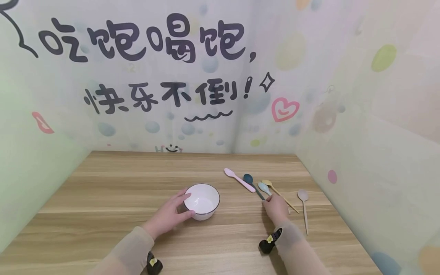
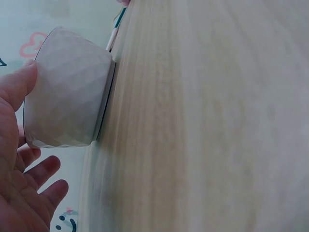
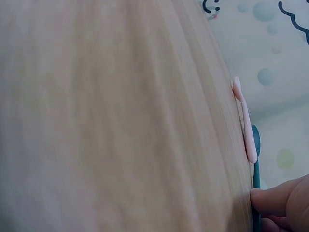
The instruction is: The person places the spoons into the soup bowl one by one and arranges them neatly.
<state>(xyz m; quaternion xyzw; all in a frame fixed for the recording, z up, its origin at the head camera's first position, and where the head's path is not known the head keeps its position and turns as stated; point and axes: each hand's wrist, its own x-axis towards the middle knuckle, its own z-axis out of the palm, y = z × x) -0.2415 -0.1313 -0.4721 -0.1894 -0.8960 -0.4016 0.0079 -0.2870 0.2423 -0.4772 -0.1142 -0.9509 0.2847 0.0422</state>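
A white bowl (image 1: 203,200) with a dark rim stands upright on the wooden table, its faceted outer wall showing in the left wrist view. My left hand (image 1: 168,214) holds its left side at the rim, thumb and a finger against it, while the other fingers spread free below the bowl in that wrist view. To the right, my right hand (image 1: 277,210) pinches the handle of a dark teal spoon (image 3: 257,140) low at the table. A pink spoon (image 1: 235,176) lies by the teal one, its handle end beside the teal handle. The light blue spoon (image 1: 264,187) is partly hidden by the right hand.
Just beyond the right hand lies a yellow spoon (image 1: 284,199). Farther right is a beige spoon (image 1: 304,214) near the table's right side. Printed walls (image 1: 206,130) close the wooden table (image 1: 120,179) in at the back and on both sides.
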